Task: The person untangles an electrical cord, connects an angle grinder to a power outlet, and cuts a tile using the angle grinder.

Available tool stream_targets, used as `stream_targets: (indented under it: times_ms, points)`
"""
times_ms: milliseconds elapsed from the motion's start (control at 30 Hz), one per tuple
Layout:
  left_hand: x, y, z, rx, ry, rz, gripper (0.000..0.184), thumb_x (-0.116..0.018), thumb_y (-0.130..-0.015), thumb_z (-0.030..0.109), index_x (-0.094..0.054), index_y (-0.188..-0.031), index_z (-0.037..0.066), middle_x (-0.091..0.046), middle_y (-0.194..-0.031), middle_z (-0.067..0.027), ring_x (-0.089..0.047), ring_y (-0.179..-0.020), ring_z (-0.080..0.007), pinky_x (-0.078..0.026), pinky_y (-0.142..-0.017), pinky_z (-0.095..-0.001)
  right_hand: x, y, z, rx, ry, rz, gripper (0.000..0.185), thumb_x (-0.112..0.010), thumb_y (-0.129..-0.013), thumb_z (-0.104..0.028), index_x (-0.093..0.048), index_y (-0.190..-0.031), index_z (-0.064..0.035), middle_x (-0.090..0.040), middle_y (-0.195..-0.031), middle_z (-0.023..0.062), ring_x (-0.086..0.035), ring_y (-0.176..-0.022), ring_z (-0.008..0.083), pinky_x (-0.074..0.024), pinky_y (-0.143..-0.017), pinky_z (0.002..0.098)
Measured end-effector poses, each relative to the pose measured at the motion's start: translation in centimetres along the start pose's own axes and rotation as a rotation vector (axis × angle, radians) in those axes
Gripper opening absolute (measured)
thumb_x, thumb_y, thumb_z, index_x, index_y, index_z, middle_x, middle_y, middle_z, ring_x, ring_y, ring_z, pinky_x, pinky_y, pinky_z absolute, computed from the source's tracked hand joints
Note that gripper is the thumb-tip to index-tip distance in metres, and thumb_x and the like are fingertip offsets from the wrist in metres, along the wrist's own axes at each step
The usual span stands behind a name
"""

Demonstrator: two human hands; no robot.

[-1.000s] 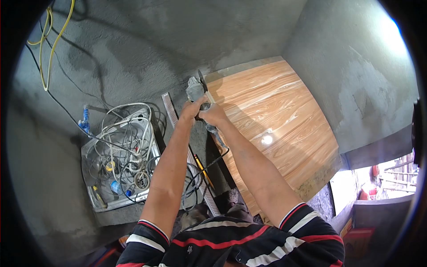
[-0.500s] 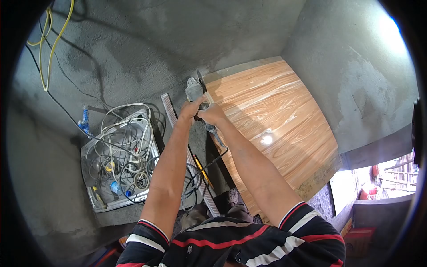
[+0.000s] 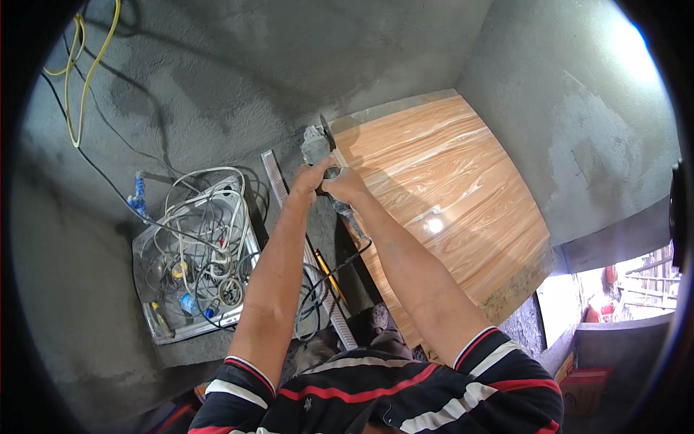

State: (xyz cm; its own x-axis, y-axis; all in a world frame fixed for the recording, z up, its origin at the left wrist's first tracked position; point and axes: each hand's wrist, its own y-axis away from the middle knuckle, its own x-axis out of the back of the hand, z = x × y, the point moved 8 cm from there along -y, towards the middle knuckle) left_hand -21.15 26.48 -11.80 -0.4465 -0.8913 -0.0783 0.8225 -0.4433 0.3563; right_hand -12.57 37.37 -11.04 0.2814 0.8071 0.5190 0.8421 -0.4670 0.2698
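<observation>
An angle grinder (image 3: 316,147) is held in both hands at the left edge of a glossy wood-patterned tile slab (image 3: 441,188). Its thin cutting disc (image 3: 326,127) stands upright at the slab's far left corner. My left hand (image 3: 309,179) is wrapped round the grinder's body, just behind the head. Close behind it, my right hand (image 3: 347,186) grips the same tool, its fingers partly hidden. From the grinder's rear a black cord (image 3: 352,258) curves down between my forearms.
Left of my arms is a sink (image 3: 249,249) holding tangled cables and a bottle (image 3: 189,304). A long metal straightedge (image 3: 272,171) and a yellow pencil-like tool (image 3: 332,278) lie beside the slab. Grey plastered walls (image 3: 238,65) surround it. Yellow cable (image 3: 88,76) hangs at upper left.
</observation>
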Motion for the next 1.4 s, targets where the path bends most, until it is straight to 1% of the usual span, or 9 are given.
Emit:
stream_targets:
  times_ms: [67,533,600,700,767,1000,1067,1333,1400]
  points:
    - [-0.2,0.2,0.0,-0.009,0.021,-0.014,0.064,-0.084,-0.083,0.033,-0.066,-0.116,-0.019,-0.073,-0.108,-0.0211,-0.072,-0.088,-0.0248,-0.057,-0.075,-0.0360,0.2,0.3,-0.5,0.059,0.019,0.013,0.070,-0.079,-0.070,-0.036,-0.067,-0.122,0.0102,-0.069,-0.120,0.0330,-0.069,-0.115,0.0410,-0.0545,-0.096,0.0413]
    - [-0.4,2.7,0.8,0.042,-0.007,0.027,0.061,-0.084,-0.085,0.030,-0.065,-0.119,-0.017,-0.072,-0.112,-0.0211,-0.073,-0.092,-0.0254,-0.058,-0.078,-0.0375,-0.3,0.7,0.7,-0.002,-0.005,-0.064,0.070,-0.078,-0.071,-0.034,-0.066,-0.120,0.0137,-0.069,-0.119,0.0345,-0.069,-0.114,0.0416,-0.0542,-0.096,0.0411]
    - [-0.8,2.0,0.3,-0.036,0.037,-0.045,0.076,-0.085,-0.082,0.042,-0.061,-0.122,-0.019,-0.073,-0.107,-0.0200,-0.073,-0.086,-0.0242,-0.058,-0.069,-0.0359,-0.3,0.9,0.7,-0.008,-0.006,-0.071,0.070,-0.078,-0.071,-0.034,-0.066,-0.120,0.0142,-0.069,-0.119,0.0347,-0.069,-0.114,0.0417,-0.0542,-0.096,0.0411]
    - [-0.8,2.4,0.4,-0.020,-0.011,-0.040,0.075,-0.085,-0.082,0.042,-0.062,-0.121,-0.018,-0.073,-0.107,-0.0200,-0.073,-0.086,-0.0244,-0.057,-0.069,-0.0356,-0.4,1.0,0.9,0.017,-0.023,-0.047,0.068,-0.079,-0.071,-0.034,-0.067,-0.118,0.0131,-0.070,-0.117,0.0340,-0.069,-0.114,0.0412,-0.0543,-0.096,0.0415]
    - [-0.9,2.5,0.3,-0.020,-0.007,-0.034,0.074,-0.085,-0.082,0.042,-0.063,-0.121,-0.018,-0.073,-0.107,-0.0197,-0.073,-0.086,-0.0242,-0.057,-0.069,-0.0354,-0.1,1.3,0.9,0.025,-0.010,-0.004,0.054,-0.079,-0.071,-0.031,-0.073,-0.112,0.0039,-0.074,-0.111,0.0272,-0.071,-0.107,0.0381,-0.0545,-0.091,0.0408]
    - [-0.9,2.6,0.2,0.012,-0.003,-0.005,0.061,-0.084,-0.084,0.033,-0.068,-0.119,-0.014,-0.073,-0.110,-0.0200,-0.073,-0.090,-0.0256,-0.057,-0.077,-0.0378,0.3,1.5,0.7,0.017,0.029,-0.003,0.056,-0.079,-0.072,-0.033,-0.072,-0.114,0.0032,-0.073,-0.113,0.0278,-0.071,-0.108,0.0392,-0.0545,-0.092,0.0419]
    - [-0.8,2.0,-0.3,0.013,0.010,-0.010,0.060,-0.084,-0.084,0.033,-0.068,-0.118,-0.013,-0.073,-0.109,-0.0200,-0.073,-0.090,-0.0257,-0.057,-0.076,-0.0379,0.4,1.7,0.4,0.010,0.021,-0.034,0.065,-0.078,-0.071,-0.036,-0.069,-0.115,0.0115,-0.070,-0.116,0.0345,-0.069,-0.113,0.0415,-0.0548,-0.094,0.0422]
    - [-0.8,0.5,-1.3,0.000,0.043,-0.068,0.067,-0.084,-0.083,0.037,-0.066,-0.119,-0.017,-0.073,-0.111,-0.0216,-0.072,-0.091,-0.0264,-0.056,-0.077,-0.0383,-0.3,0.9,1.1,0.021,-0.022,-0.049,0.069,-0.079,-0.071,-0.035,-0.067,-0.118,0.0136,-0.069,-0.118,0.0349,-0.069,-0.115,0.0415,-0.0542,-0.096,0.0416]
    - [-0.4,0.4,-1.7,0.043,-0.026,-0.023,0.069,-0.085,-0.083,0.039,-0.064,-0.124,-0.013,-0.073,-0.108,-0.0181,-0.073,-0.090,-0.0247,-0.058,-0.074,-0.0360,-0.4,0.8,1.3,0.034,-0.009,-0.047,0.070,-0.079,-0.071,-0.035,-0.066,-0.119,0.0140,-0.069,-0.118,0.0352,-0.068,-0.115,0.0415,-0.0541,-0.097,0.0414]
